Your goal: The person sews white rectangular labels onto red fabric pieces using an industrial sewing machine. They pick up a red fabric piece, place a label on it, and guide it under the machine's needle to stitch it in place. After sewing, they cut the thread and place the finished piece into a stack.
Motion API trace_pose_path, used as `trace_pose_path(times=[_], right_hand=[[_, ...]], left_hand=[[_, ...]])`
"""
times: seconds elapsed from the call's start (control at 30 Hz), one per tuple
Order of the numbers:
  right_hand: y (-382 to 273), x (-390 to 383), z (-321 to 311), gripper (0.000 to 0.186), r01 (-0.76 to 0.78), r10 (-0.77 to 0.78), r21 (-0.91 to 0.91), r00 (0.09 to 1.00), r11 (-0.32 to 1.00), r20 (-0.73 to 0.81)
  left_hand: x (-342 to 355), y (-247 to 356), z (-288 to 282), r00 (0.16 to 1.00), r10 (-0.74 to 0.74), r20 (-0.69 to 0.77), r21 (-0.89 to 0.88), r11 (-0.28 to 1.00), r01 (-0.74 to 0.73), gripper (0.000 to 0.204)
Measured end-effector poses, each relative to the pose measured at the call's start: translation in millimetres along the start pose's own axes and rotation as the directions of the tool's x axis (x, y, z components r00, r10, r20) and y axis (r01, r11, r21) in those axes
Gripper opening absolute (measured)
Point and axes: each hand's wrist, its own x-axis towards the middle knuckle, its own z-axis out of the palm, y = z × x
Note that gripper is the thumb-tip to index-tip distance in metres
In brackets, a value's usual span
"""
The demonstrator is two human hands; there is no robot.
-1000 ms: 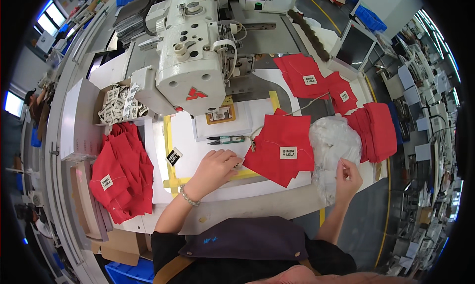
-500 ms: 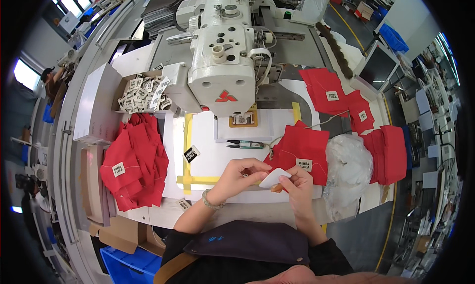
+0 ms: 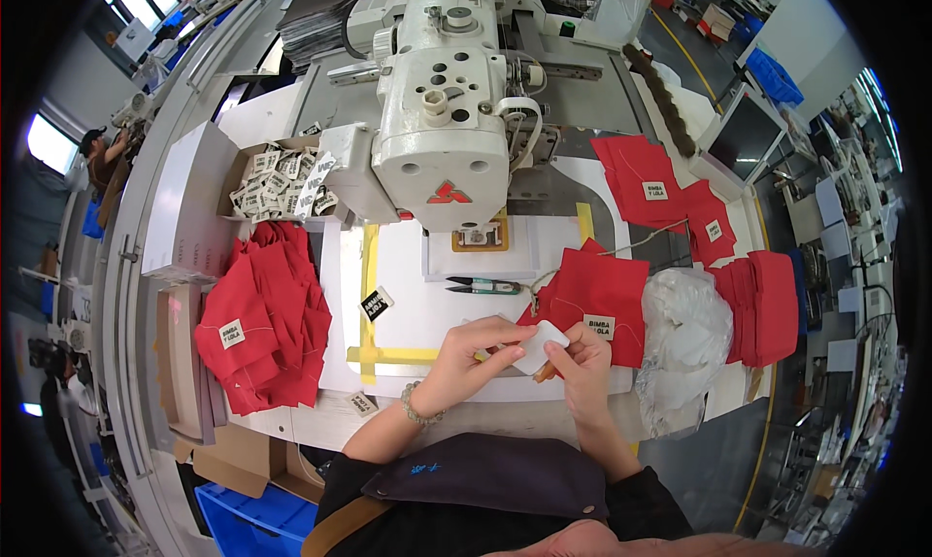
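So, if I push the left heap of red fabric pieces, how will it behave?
The red fabric heap would probably spread rather than slide together: its layers lie unevenly. Single pieces are likely floppy, since several bend.

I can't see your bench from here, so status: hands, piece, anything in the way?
Right hand pinches small white piece. Left hand at its edge. Red cloth and snips lie beyond; nothing seen blocking.

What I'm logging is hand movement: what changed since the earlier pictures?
The right hand moved left from the clear plastic bag toward the left hand; it now holds a small white piece. The snips and left-side red fabric pile stayed put.
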Motion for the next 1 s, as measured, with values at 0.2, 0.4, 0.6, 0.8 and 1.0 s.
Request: trace_pose_path(times=[0.2, 0.4, 0.6, 0.8, 1.0], right_hand=[[-2.7, -0.8, 1.7, 0.011, -0.004, 0.005, -0.021, 1.0, 1.0, 0.01], [-1.4, -1.9, -0.3, 0.008, 0.003, -0.001, -0.038, 0.999, 0.999, 0.034], [-0.2, -2.3, -0.5, 0.008, 0.017, -0.015, -0.038, 0.999, 0.999, 0.036], [0.8, -2.8, -2.2, 0.008, 0.012, -0.011, -0.039, 0.999, 0.999, 0.033], [2.5, -2.5, -1.4, 0.009, 0.029, -0.028, -0.019, 0.999, 0.999, 0.026]], left_hand=[[1.1, 7.2, -1.8, 0.997, -0.07, 0.036, 0.028, 0.997, 0.069, 0.036], [-0.2, -2.6, -4.5, 0.992, -0.111, 0.067, -0.115, 0.986, 0.119, 0.036], [-0.1, -2.2, -5.6, 0.99, -0.11, 0.085, -0.107, 0.987, 0.119, 0.033], [0.4, -2.6, -6.0, 0.989, -0.114, 0.092, -0.076, 0.99, 0.121, 0.032], [1.4, 4.6, -0.1, 0.999, 0.024, 0.026, 0.136, 0.99, -0.027, 0.033]])
